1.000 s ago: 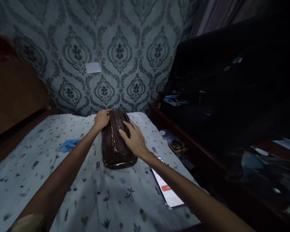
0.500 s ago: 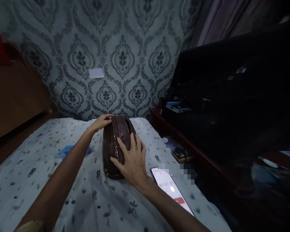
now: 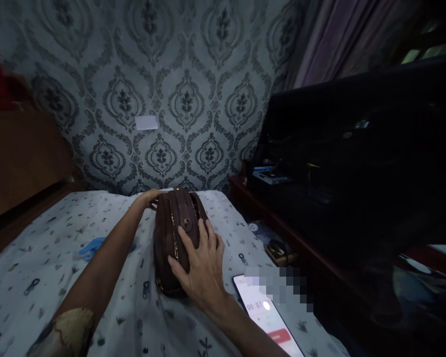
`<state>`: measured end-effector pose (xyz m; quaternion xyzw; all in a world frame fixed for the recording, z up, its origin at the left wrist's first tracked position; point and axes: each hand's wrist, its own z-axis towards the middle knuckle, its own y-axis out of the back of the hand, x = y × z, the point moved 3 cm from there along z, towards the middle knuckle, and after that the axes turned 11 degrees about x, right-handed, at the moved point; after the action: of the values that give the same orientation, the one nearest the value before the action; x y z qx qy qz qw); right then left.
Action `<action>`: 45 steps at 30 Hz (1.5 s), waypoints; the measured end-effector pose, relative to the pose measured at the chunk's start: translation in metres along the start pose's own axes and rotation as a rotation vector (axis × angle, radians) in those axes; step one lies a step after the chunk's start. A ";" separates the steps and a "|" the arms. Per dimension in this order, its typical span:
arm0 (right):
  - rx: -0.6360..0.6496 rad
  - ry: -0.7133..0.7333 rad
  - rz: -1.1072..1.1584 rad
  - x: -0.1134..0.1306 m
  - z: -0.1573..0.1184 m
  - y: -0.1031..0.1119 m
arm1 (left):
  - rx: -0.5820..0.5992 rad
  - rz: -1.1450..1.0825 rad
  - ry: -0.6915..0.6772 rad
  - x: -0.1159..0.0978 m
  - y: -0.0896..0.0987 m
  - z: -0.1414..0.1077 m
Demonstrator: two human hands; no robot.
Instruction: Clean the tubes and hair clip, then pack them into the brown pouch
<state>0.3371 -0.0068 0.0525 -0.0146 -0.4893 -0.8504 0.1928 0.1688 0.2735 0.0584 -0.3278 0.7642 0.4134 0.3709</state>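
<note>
The right hand (image 3: 203, 267) lies splayed on the brown bag (image 3: 174, 229), mid-bed (image 3: 44, 292); the left hand (image 3: 150, 198) touches its 11 o'clock edge, grip unclear. Forearms (image 3: 106, 263) partly block the blue cloth (image 3: 91, 248) at 9 and phone (image 3: 268, 317) at 4.

Brown bag (image 3: 165, 228), motif-printed white sheet (image 3: 74, 215), grey damask-patterned wallpaper (image 3: 186, 139)

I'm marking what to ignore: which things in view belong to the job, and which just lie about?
In the job:
- dark brown, rounded leather-look bag
- right hand, spread on it
- left hand, at its far end

Lying about:
- lit, black-edged rectangular phone
- crumpled blue item, material unclear
</note>
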 end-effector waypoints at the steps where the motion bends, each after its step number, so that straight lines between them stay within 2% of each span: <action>1: 0.004 0.001 0.004 0.000 0.000 0.000 | 0.005 0.018 0.003 -0.004 0.001 0.000; 7: 0.024 -0.014 -0.007 0.000 0.000 0.000 | 0.018 0.147 0.015 -0.027 0.006 0.005; 12: 0.021 -0.015 0.010 0.000 0.000 0.000 | -0.032 0.217 0.035 -0.037 0.002 0.011; 20: 0.013 -0.021 0.003 0.001 0.000 -0.001 | -0.240 0.212 -0.110 -0.032 -0.007 0.006; 25: 0.012 -0.022 0.018 0.001 0.001 -0.001 | -0.413 0.244 -0.228 -0.031 -0.008 -0.006; 28: 0.013 -0.031 0.032 0.002 0.000 0.000 | -0.474 0.251 -0.295 -0.031 -0.008 -0.015; 31: 0.026 -0.042 0.060 0.003 0.001 0.003 | -0.430 0.243 -0.325 -0.037 -0.006 -0.020; 37: 0.138 -0.064 0.173 -0.001 0.011 0.022 | -0.197 0.278 -0.256 -0.063 -0.005 -0.013; 41: 0.162 -0.128 0.203 -0.008 0.018 0.026 | -0.086 0.339 -0.216 -0.080 -0.017 0.006; 45: 0.134 -0.140 0.164 -0.008 0.019 0.019 | -0.016 0.385 -0.249 -0.089 -0.032 0.024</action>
<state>0.3479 0.0035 0.0760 -0.1010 -0.5544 -0.7941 0.2276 0.2472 0.2973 0.1115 -0.1253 0.7577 0.5200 0.3739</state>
